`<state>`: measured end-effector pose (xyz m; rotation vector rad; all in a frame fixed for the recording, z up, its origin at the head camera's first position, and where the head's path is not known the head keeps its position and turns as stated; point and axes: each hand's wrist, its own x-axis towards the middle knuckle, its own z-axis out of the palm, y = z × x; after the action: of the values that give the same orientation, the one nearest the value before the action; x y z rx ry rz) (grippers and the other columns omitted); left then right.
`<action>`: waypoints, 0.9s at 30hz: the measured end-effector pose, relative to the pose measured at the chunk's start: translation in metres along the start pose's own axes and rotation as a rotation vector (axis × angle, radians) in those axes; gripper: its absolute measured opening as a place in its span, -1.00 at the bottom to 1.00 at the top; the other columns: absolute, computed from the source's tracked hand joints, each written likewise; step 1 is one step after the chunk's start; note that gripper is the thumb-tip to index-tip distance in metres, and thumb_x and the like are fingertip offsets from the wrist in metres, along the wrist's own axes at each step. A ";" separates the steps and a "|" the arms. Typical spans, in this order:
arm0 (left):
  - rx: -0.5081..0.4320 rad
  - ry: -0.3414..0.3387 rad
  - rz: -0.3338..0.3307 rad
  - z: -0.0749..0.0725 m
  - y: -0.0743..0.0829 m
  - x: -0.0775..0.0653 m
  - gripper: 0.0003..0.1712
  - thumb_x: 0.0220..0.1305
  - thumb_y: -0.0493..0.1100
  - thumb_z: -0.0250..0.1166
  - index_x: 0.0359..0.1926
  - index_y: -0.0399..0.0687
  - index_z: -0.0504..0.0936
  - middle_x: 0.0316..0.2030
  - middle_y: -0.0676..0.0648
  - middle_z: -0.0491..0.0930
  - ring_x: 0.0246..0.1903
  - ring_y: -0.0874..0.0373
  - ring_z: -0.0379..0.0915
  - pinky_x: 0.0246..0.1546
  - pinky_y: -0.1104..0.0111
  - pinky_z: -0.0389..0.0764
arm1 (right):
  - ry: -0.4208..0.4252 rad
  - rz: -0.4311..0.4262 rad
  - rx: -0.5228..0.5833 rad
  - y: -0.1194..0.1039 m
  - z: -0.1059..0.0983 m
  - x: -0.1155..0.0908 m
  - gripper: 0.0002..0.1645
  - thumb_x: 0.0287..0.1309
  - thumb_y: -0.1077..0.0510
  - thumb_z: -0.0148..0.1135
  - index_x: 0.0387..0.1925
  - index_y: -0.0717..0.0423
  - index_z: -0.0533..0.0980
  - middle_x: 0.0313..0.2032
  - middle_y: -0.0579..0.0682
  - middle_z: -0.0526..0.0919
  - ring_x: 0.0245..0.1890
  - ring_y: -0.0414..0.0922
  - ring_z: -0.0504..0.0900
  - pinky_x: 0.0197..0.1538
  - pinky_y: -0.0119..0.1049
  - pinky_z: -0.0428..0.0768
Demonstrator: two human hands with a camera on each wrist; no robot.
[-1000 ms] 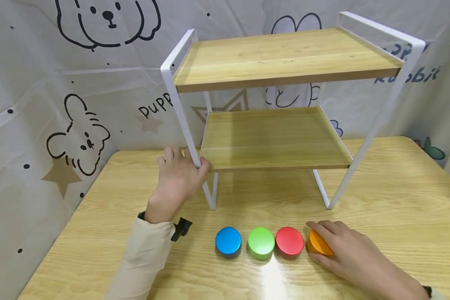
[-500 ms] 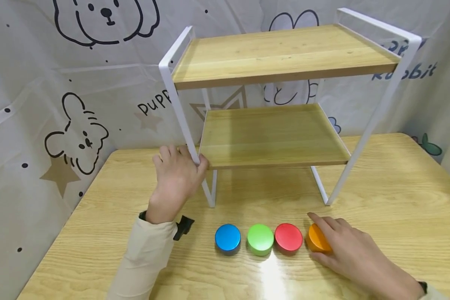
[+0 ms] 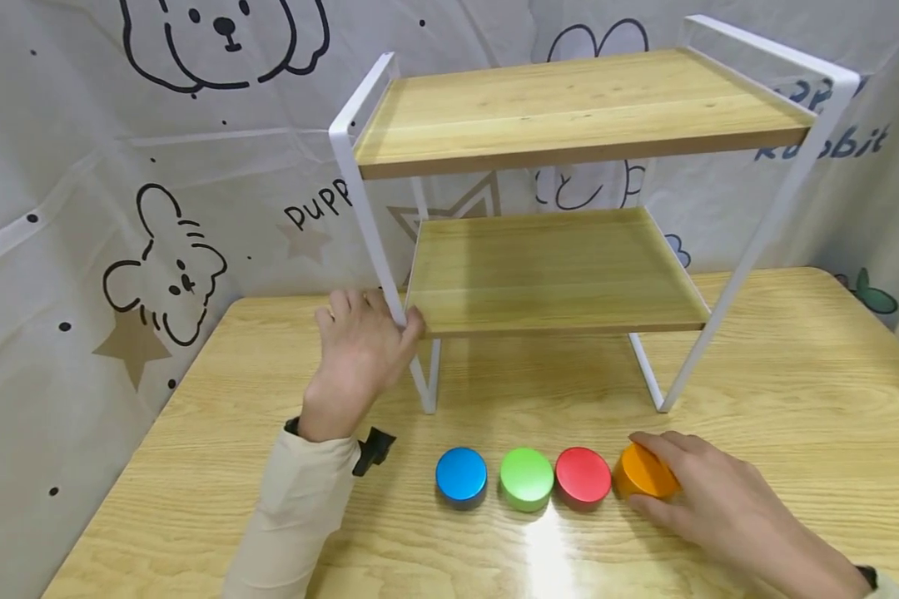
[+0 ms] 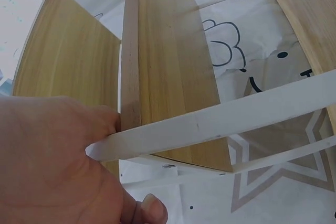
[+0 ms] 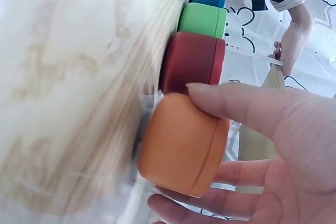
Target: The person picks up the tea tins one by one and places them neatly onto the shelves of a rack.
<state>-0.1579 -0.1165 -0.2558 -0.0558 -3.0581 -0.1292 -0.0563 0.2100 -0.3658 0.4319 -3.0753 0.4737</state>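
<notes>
In the head view, my left hand (image 3: 360, 353) grips the left front white post (image 3: 372, 237) of a two-tier wooden rack, thumb near the lower shelf (image 3: 554, 270). The left wrist view shows the post running into the crook of the thumb. My right hand (image 3: 727, 499) holds an orange round tin (image 3: 643, 472) between thumb and fingers. A lid seam shows on the tin (image 5: 184, 145) in the right wrist view. Left of it stand a red tin (image 3: 583, 474), a green tin (image 3: 526, 474) and a blue tin (image 3: 461, 474), in a row before the rack.
The rack's upper shelf (image 3: 584, 104) overhangs the lower one, between white side frames. Its feet stand on the wooden table (image 3: 217, 466), just behind the tins. A printed cloth (image 3: 255, 150) hangs behind and along the left.
The head view has shifted slightly. The fingers of my right hand have shifted a little on the orange tin, and more of its top shows. My left hand stays on the post.
</notes>
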 end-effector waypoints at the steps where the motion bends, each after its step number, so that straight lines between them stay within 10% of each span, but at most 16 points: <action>1: 0.002 0.000 -0.003 0.000 0.001 0.000 -0.35 0.40 0.13 -0.31 -0.19 -0.42 0.39 -0.17 -0.36 0.34 -0.11 -0.23 0.17 -0.05 -0.05 0.26 | 0.011 -0.003 0.004 0.000 -0.001 0.000 -0.22 -0.17 -0.17 0.48 0.12 0.08 0.52 -0.04 0.11 0.63 -0.17 0.02 0.62 -0.31 0.01 0.59; 22: -0.007 0.012 -0.023 0.003 0.003 -0.003 -0.35 0.41 0.10 -0.33 -0.14 -0.48 0.37 -0.14 -0.41 0.34 -0.08 -0.26 0.17 0.01 -0.06 0.21 | 0.136 -0.046 0.076 -0.017 -0.025 0.002 -0.27 -0.06 0.02 0.44 0.14 0.28 0.48 -0.10 0.17 0.58 -0.34 -0.11 0.59 -0.31 -0.19 0.63; 27: 0.046 0.159 -0.029 0.012 0.006 -0.005 -0.45 0.35 0.04 -0.25 -0.28 -0.43 0.39 -0.24 -0.40 0.38 -0.20 -0.24 0.22 -0.10 -0.03 0.28 | 0.144 -0.064 0.086 -0.027 -0.031 0.006 -0.29 -0.04 -0.01 0.43 0.13 0.25 0.49 -0.17 0.05 0.59 -0.39 -0.22 0.53 -0.35 -0.31 0.58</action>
<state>-0.1537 -0.1098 -0.2675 0.0015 -2.9018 -0.0621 -0.0558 0.1929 -0.3276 0.4734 -2.9020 0.6078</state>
